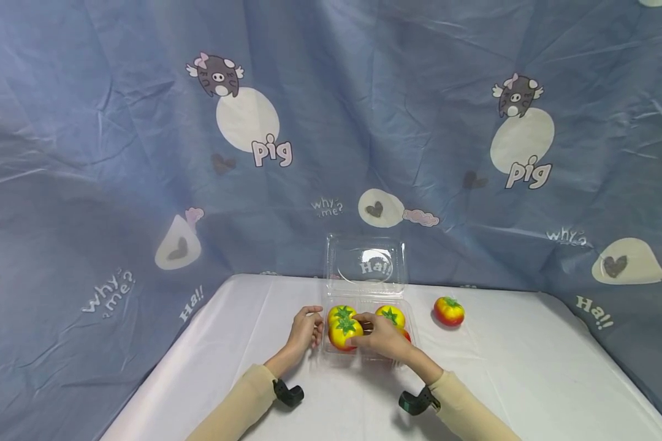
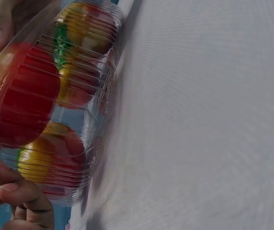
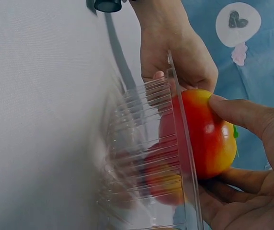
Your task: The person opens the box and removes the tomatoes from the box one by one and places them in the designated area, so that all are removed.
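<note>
My right hand [image 1: 386, 338] grips a yellow-and-red tomato [image 1: 342, 339] with a green leafy top, thumb and fingers on opposite sides. This tomato is over the front left of a clear plastic clamshell box [image 1: 412, 318], partly below its rim in the right wrist view. Other tomatoes sit inside: one at the back left [image 1: 336, 310], one at the back right [image 1: 393, 310] and one at the front right [image 1: 407, 335], partly hidden by my right hand. My left hand [image 1: 304, 331] is beside the box's left wall, fingers loosely bent, fingertips right at the rim.
The box's clear lid [image 1: 366, 269] stands raised at the back, before a blue printed curtain [image 1: 309, 92]. Another tomato [image 1: 449, 312] lies right of the box on the white-covered table [image 1: 507, 367]. Each wrist wears a black camera band.
</note>
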Action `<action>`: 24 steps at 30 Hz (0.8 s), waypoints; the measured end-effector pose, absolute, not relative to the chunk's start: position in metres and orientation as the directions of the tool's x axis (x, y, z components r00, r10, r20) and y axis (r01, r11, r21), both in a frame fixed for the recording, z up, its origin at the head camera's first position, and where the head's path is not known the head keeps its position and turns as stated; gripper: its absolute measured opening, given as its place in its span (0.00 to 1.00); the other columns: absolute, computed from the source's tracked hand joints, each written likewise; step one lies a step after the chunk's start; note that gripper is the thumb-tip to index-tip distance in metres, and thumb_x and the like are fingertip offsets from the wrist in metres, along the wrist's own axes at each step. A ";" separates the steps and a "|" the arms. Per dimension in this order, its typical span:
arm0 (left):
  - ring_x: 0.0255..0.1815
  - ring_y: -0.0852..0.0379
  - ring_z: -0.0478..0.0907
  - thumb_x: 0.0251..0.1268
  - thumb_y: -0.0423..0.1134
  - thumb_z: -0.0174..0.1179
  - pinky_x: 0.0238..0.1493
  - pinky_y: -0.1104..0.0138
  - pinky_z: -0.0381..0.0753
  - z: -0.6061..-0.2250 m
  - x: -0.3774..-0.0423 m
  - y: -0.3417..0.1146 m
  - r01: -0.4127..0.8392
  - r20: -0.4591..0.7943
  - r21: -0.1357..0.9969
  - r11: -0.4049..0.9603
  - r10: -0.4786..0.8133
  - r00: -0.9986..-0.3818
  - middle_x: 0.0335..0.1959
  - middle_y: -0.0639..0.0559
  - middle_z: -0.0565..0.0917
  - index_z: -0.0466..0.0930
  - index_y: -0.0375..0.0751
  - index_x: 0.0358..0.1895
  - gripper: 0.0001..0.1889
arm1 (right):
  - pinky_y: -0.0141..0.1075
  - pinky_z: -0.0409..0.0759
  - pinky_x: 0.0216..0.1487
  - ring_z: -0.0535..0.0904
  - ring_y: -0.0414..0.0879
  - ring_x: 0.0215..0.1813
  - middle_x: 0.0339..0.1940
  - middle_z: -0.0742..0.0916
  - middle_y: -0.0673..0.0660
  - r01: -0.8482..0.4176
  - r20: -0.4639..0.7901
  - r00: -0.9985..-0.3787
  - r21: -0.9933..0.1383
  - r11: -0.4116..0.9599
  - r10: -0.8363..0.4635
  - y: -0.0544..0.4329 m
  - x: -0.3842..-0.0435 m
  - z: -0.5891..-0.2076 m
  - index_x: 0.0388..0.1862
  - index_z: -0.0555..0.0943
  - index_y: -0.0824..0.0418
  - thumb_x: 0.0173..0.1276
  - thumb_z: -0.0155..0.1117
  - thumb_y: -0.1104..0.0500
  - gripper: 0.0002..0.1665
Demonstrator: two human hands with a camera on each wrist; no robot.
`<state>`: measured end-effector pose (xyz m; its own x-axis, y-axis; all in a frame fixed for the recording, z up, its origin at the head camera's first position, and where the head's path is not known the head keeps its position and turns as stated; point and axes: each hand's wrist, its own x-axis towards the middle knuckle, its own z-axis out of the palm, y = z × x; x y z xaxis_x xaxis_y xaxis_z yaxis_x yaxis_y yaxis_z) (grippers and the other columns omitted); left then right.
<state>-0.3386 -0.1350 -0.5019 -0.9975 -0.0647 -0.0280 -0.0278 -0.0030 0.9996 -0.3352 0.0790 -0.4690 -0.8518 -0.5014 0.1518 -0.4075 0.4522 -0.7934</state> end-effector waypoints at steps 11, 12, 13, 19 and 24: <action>0.07 0.63 0.63 0.60 0.31 0.44 0.08 0.73 0.62 -0.506 -0.341 -0.135 -0.012 -0.014 1.000 -0.020 -0.084 -0.996 0.15 0.54 0.69 0.64 0.25 0.60 0.24 | 0.45 0.81 0.53 0.82 0.57 0.53 0.53 0.83 0.67 -0.409 0.180 -0.852 -0.815 0.411 -0.493 0.082 -0.335 -0.463 0.58 0.75 0.73 0.54 0.74 0.56 0.36; 0.07 0.63 0.63 0.60 0.31 0.44 0.08 0.72 0.62 -0.506 -0.340 -0.135 -0.013 -0.014 1.000 -0.020 -0.084 -0.996 0.15 0.54 0.69 0.64 0.25 0.60 0.24 | 0.43 0.82 0.52 0.82 0.57 0.53 0.53 0.83 0.68 -0.405 0.180 -0.853 -0.821 0.403 -0.491 0.083 -0.334 -0.463 0.58 0.75 0.73 0.54 0.74 0.57 0.36; 0.07 0.63 0.63 0.60 0.32 0.44 0.08 0.72 0.62 -0.506 -0.340 -0.135 -0.013 -0.014 1.000 -0.019 -0.084 -0.996 0.15 0.54 0.69 0.64 0.25 0.60 0.24 | 0.43 0.82 0.52 0.82 0.57 0.53 0.53 0.83 0.68 -0.397 0.179 -0.858 -0.825 0.401 -0.482 0.082 -0.332 -0.461 0.58 0.75 0.74 0.55 0.74 0.58 0.35; 0.08 0.62 0.64 0.60 0.33 0.44 0.08 0.72 0.63 -0.506 -0.340 -0.135 -0.019 -0.020 1.000 -0.011 -0.082 -0.996 0.15 0.54 0.70 0.65 0.26 0.60 0.24 | 0.42 0.82 0.51 0.82 0.56 0.52 0.52 0.84 0.67 -0.373 0.167 -0.872 -0.834 0.406 -0.459 0.087 -0.332 -0.458 0.58 0.75 0.72 0.55 0.74 0.57 0.34; 0.09 0.62 0.64 0.61 0.33 0.44 0.09 0.72 0.63 -0.505 -0.340 -0.135 -0.021 -0.022 1.000 -0.009 -0.079 -0.997 0.16 0.53 0.70 0.65 0.27 0.61 0.24 | 0.41 0.82 0.53 0.82 0.55 0.53 0.53 0.84 0.63 -0.369 0.163 -0.882 -0.821 0.435 -0.441 0.091 -0.335 -0.457 0.59 0.77 0.68 0.55 0.74 0.53 0.35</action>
<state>-0.3404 -0.1345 -0.5051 -0.9966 -0.0790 -0.0218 -0.0212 -0.0087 0.9997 -0.3345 0.0914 -0.4574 -0.8825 -0.4412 0.1629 -0.3691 0.4352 -0.8212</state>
